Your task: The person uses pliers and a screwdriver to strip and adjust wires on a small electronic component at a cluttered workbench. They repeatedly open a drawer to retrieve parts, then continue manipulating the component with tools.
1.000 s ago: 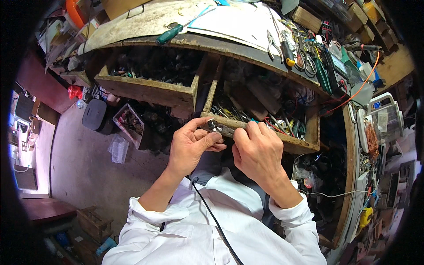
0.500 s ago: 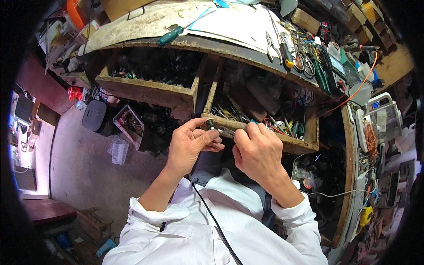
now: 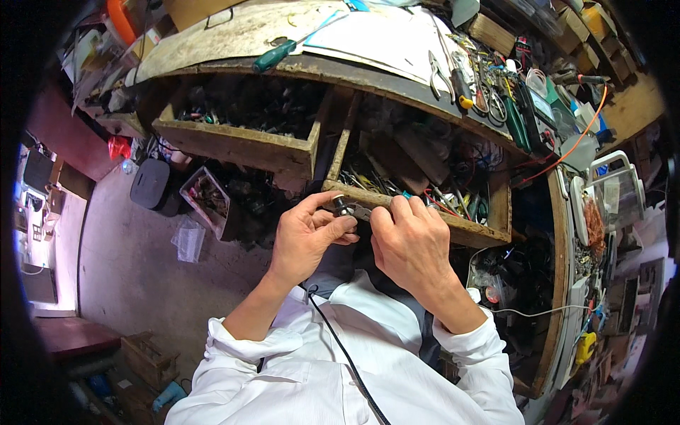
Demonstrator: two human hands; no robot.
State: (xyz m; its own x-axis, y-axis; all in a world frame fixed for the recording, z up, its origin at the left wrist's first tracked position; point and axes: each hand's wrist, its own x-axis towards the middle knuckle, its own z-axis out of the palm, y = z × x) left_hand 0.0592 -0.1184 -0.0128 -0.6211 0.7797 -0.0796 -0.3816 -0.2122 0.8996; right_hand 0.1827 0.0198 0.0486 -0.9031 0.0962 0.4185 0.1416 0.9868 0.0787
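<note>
Between the thumb and fingers of my left hand (image 3: 301, 237) is a small dark cylindrical part (image 3: 341, 205) with a shiny metal end. What kind of part it is cannot be made out. My right hand (image 3: 411, 237) is closed close beside it, fingers curled down and the back of the hand upward. A thin, greyish, see-through piece (image 3: 361, 212) shows between the two hands; my right fingers hide where it leads. Both hands are above my lap, just in front of the right open drawer (image 3: 425, 218).
The left open drawer (image 3: 234, 147) is full of small dark parts. On the bench lie a green-handled screwdriver (image 3: 275, 57), a white sheet (image 3: 375, 44), pliers (image 3: 440, 76) and several other tools. A white bin (image 3: 207, 202) stands on the floor. A black cord (image 3: 343, 350) hangs down my shirt.
The small dark part has tilted slightly in my left fingers. Both hands have shifted only a little, the right one slightly to the left. Nothing was let go.
</note>
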